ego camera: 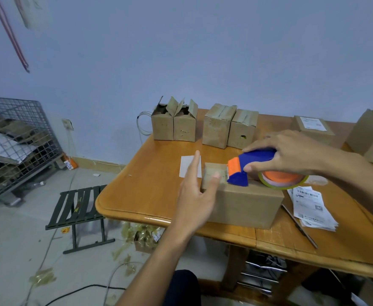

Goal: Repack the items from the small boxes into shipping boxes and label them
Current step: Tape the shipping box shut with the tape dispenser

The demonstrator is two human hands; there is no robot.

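tape dispenser [256, 166] atop shipping box [243, 206], within curled right hand [291, 153]; flat left hand [197, 195] alongside

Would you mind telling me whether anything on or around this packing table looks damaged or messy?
Yes. The rightmost small box in the back row of four has a hole in its front face, and crumpled tape scraps litter the floor under the table edge.

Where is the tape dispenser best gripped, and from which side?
Grip the tape dispenser by its blue body, from above and the right, as the right hand does: the orange cutter end points left along the shipping box, and the tape roll sits behind.
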